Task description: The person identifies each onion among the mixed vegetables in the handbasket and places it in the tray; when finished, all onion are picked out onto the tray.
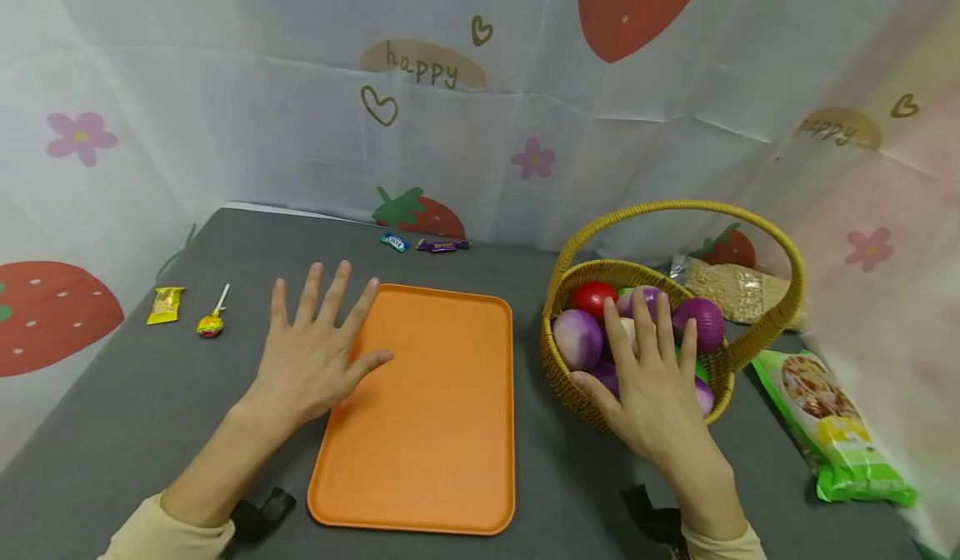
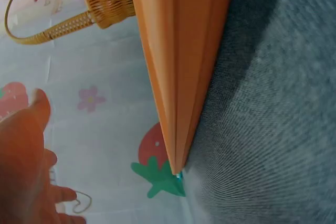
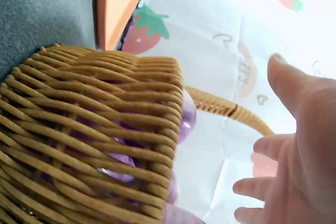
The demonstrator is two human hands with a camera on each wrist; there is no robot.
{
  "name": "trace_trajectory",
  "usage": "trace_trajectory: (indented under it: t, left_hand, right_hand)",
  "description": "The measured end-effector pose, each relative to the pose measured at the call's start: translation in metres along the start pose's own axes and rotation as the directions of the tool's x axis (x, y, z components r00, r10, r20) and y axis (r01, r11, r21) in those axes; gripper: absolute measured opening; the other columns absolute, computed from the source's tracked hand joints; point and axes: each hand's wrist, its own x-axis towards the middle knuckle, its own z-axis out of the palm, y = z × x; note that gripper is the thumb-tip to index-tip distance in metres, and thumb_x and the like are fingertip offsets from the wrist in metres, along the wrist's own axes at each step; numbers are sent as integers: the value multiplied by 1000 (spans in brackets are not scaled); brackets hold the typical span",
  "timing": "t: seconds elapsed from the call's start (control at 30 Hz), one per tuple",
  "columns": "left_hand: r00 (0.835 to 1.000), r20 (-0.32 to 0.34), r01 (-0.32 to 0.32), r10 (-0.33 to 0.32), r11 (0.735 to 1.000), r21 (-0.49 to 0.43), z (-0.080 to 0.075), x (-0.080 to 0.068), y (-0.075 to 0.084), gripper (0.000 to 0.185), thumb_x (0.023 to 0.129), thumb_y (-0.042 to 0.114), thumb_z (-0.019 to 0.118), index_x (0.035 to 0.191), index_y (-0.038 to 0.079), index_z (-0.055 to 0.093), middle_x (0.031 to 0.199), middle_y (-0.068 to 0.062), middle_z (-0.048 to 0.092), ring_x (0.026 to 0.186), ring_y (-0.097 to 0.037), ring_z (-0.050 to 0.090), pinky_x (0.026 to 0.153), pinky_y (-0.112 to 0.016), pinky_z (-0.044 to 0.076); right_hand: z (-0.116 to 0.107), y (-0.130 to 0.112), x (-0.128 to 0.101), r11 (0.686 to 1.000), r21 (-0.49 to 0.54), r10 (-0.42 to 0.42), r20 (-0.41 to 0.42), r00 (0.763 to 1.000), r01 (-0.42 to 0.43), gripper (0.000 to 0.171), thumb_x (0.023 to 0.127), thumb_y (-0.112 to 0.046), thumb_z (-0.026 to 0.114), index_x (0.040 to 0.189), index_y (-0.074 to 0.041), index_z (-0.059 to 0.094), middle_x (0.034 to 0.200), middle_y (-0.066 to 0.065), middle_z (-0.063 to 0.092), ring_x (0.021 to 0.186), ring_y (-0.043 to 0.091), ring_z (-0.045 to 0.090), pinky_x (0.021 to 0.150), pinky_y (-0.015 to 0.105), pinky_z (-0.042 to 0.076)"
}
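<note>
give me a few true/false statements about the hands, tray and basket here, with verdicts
1. The left hand lies open with fingers spread at the orange tray's left edge. True.
2. The tray holds a red ball. False: nothing lies on it.
3. The right hand is over the wicker basket with straight fingers. True.
4. The basket holds only yellow pieces. False: purple onions and a red piece show.
5. The lollipop lies right of the basket. False: it is left of the tray.
</note>
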Motion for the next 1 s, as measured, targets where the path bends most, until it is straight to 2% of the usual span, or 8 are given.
trace_trajectory:
  t: [0.17,0.3,0.4,0.47,0.57,0.77,0.9,1.0]
  left_hand:
    - [1000,0,23,-23,981,-192,4,2,-5,69,95,38,61,150,5,36,148,-24,43,133,-44,45,105,-63,39]
    - [996,34,86,-79,915,-393,10,4,-12,49,95,23,62,134,-3,53,123,-23,60,105,-37,62,85,-54,53]
    - [991,77,136,-113,859,-493,16,7,-19,37,95,19,61,124,-5,60,106,-18,64,87,-28,63,74,-44,53]
    - [987,107,162,-124,826,-540,21,8,-24,33,94,17,60,119,-4,62,100,-16,65,82,-23,60,72,-39,51]
    - [979,153,200,-135,776,-598,28,9,-30,28,95,17,59,115,-2,64,98,-14,66,83,-20,60,73,-35,50]
    - [959,237,280,-155,647,-710,46,9,-41,25,97,20,59,114,2,65,95,-11,69,77,-14,62,66,-25,52]
    - [956,243,294,-167,573,-765,59,8,-46,23,98,19,59,113,2,64,94,-14,69,70,-10,63,62,-24,54]
    - [957,233,289,-172,549,-784,63,9,-48,22,97,19,60,111,2,64,93,-15,69,67,-8,63,61,-25,55]
  right_hand:
    - [-11,4,3,1000,22,0,-99,995,2,74,92,-51,59,151,-13,36,153,24,36,148,43,21,119,67,10]
    - [-19,12,3,999,26,-23,-245,969,30,55,85,-28,70,133,-3,57,135,26,54,128,46,47,111,65,31]
    - [-26,19,-1,999,31,19,-269,963,-11,46,84,-20,72,123,1,62,123,26,60,111,46,57,96,62,44]
    - [-32,25,-5,995,38,94,-200,975,-88,44,86,-21,72,123,1,62,120,27,59,105,46,59,86,61,48]
    - [-40,34,-10,976,31,217,0,976,-217,48,92,-30,66,128,-1,57,123,29,56,106,48,58,81,62,48]
    - [-49,50,-12,947,-3,304,340,890,-322,67,98,-56,46,139,-3,48,132,33,49,115,52,52,84,65,47]
    - [-49,54,-12,936,-29,325,455,829,-351,83,94,-71,35,144,-5,44,138,34,46,120,54,49,82,66,48]
    - [-48,54,-13,936,-37,324,482,814,-351,87,90,-76,36,144,-7,45,138,33,47,120,54,50,80,65,48]
